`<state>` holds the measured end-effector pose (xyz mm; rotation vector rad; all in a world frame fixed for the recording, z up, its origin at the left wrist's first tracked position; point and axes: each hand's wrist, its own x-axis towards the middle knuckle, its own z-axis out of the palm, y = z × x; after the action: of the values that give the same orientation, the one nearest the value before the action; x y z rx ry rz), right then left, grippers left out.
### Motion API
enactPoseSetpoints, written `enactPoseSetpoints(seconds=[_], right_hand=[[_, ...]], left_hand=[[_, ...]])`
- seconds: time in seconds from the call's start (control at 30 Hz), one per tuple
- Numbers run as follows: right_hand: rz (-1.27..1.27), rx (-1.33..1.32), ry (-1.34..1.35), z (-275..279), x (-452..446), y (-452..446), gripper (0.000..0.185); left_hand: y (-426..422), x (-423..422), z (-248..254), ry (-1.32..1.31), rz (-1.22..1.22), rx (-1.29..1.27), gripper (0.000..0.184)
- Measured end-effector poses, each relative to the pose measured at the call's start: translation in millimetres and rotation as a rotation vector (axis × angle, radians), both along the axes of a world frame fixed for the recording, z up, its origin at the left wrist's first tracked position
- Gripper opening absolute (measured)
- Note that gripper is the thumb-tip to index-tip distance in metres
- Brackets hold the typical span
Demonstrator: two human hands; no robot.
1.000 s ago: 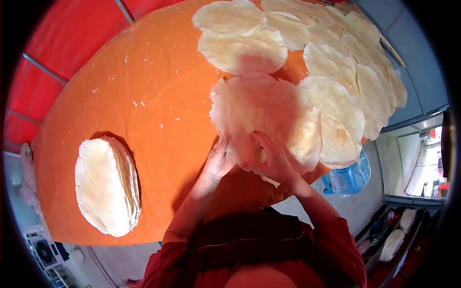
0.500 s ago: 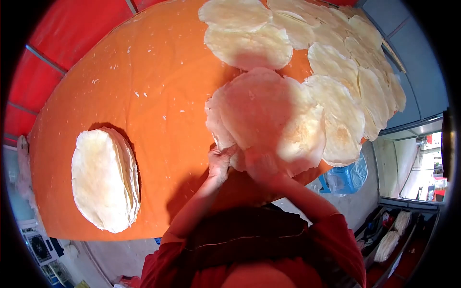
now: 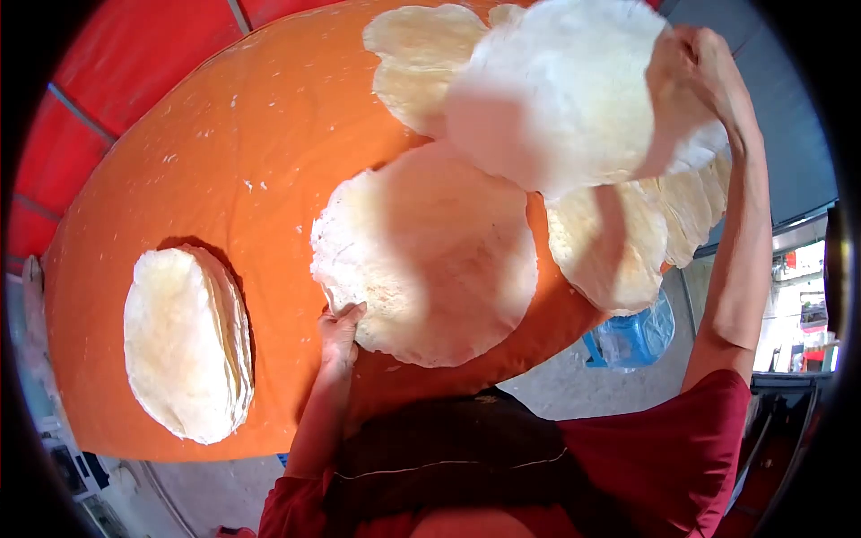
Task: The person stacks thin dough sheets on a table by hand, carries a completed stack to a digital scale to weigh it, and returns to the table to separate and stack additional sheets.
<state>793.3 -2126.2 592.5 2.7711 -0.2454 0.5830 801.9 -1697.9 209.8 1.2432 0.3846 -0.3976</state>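
My left hand [image 3: 341,330] pinches the lower left edge of a round flatbread [image 3: 448,260] over the orange cloth [image 3: 269,161]. High at the right, my right hand [image 3: 704,58] grips the edge of another large, pale flatbread [image 3: 574,99], raised above the others. This raised sheet hides much of the spread of flatbreads behind it. One flatbread [image 3: 610,247] lies to the right, below the raised one. Two overlapping ones [image 3: 417,67] lie at the top, left of the raised sheet.
A folded stack of flatbreads [image 3: 186,345] rests on the cloth at the left. Beyond the cloth's right edge stands a blue plastic stool or container [image 3: 632,336] on the floor. Red panels [image 3: 134,81] line the upper left.
My right hand has moved from the middle up to the far right, lifting a flatbread off the pile. My left hand has shifted left and down with the lower flatbread's edge.
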Motion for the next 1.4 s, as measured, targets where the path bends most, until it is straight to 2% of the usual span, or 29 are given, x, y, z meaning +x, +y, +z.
enactPoseSetpoints(seconds=[0.2, 0.23, 0.33, 0.4, 0.47, 0.57, 0.67, 0.73, 0.8, 0.83, 0.87, 0.93, 0.97, 1.0, 1.03, 1.1, 1.17, 1.2, 1.27, 1.3, 1.33, 1.37, 1.4], right_hand=[[0.18, 0.022, -0.259, 19, 20, 11, 0.019], [0.169, 0.466, -0.223, 6, 25, 40, 0.019], [0.206, 0.115, 0.172, -82, 23, 143, 0.019], [0.481, -0.051, 0.331, -165, 9, 189, 0.015], [0.757, -0.072, 0.431, -245, -10, 226, 0.013], [0.954, 0.144, 0.39, -320, -32, 252, 0.012], [0.883, 0.167, 0.24, -334, -51, 270, 0.012], [0.869, 0.244, 0.234, -346, -68, 277, 0.013], [0.865, 0.179, 0.225, -351, -81, 282, 0.014], [0.858, 0.063, 0.202, -351, -85, 288, 0.015], [0.837, -0.055, 0.182, -351, -89, 292, 0.016], [0.942, 0.194, 0.36, -351, -88, 288, 0.016], [0.979, 0.324, 0.438, -350, -88, 283, 0.016], [0.913, 0.47, 0.407, -342, -90, 278, 0.015], [0.853, 0.61, 0.365, -330, -92, 276, 0.015], [0.653, 0.764, 0.257, -324, -105, 257, 0.023], [0.283, 0.376, 0.098, -382, -116, 190, 0.027], [0.118, 0.206, 0.093, -380, -127, 155, 0.032], [-0.201, -0.109, 0.182, -359, -151, 89, 0.046], [-0.229, -0.181, 0.106, -364, -165, 62, 0.046], [-0.383, -0.07, 0.262, -375, -181, 37, 0.052], [-0.417, -0.099, 0.289, -382, -193, 16, 0.052], [-0.342, -0.185, 0.256, -376, -199, 3, 0.045]], left_hand=[[10, -10, 1, -0.042, 0.001, 0.013, 0.024], [10, -11, 1, -0.053, 0.0, -0.02, 0.023], [7, -9, -1, -0.039, 0.062, -0.105, 0.017], [8, -6, -4, -0.015, 0.13, -0.156, 0.02], [13, -6, -4, 0.076, 0.098, -0.081, 0.036], [11, -6, 3, 0.107, 0.113, -0.037, 0.045], [7, -7, 14, 0.096, 0.144, 0.053, 0.053], [12, -7, 10, 0.111, 0.071, -0.042, 0.064], [10, -7, 6, 0.115, 0.094, -0.165, 0.067], [10, -5, 5, 0.029, 0.087, -0.263, 0.075], [11, -7, 5, -0.064, 0.043, -0.211, 0.073], [2, -12, 25, -0.254, -0.091, -0.138, 0.068], [2, -13, 16, -0.29, -0.141, 0.017, 0.048], [0, -13, 16, -0.176, -0.079, 0.036, 0.032], [0, -14, 12, -0.198, -0.035, -0.06, 0.033], [10, -14, -1, -0.134, 0.028, 0.007, 0.042], [33, 2, -7, -0.275, 0.015, -0.014, 0.044], [56, 14, -14, -0.247, 0.033, 0.008, 0.044], [74, 27, 4, -0.302, -0.112, 0.089, 0.037], [75, 28, 23, -0.356, -0.241, 0.743, 0.036], [75, 32, 38, -0.379, -0.354, 1.405, 0.036], [64, 24, 61, -0.572, -0.279, 1.586, 0.048], [43, 16, 85, -0.848, -0.248, 1.525, 0.061]])
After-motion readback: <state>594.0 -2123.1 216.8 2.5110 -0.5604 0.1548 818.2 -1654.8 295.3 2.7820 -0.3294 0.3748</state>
